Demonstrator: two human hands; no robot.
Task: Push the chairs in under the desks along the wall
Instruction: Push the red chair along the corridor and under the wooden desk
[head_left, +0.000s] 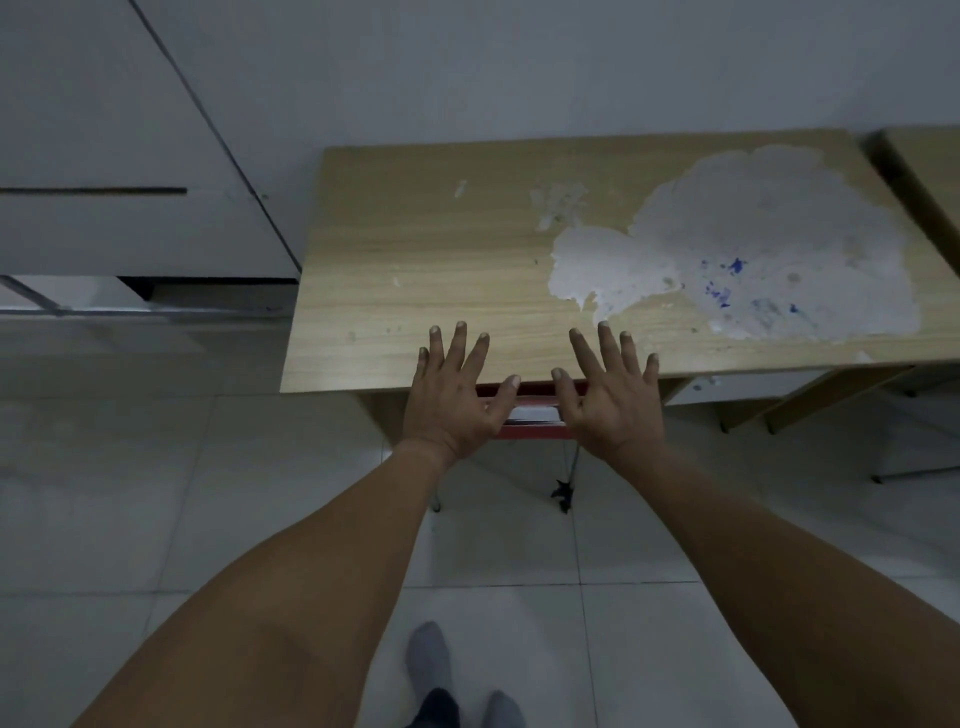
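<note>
Chair (530, 413) nearly all under desk (441, 260), only red back edge showing.
Left hand (453, 397) and right hand (609, 400) spread flat, gripping nothing, above that edge; contact unclear. Neighbouring desk (930, 166) probably still to check.

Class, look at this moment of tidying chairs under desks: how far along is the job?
Done, by the look of it: the red chair sits almost wholly under the desk. In hand: the left hand and right hand are spread open above its back edge. Left: the next desk; no chair shows there.
</note>
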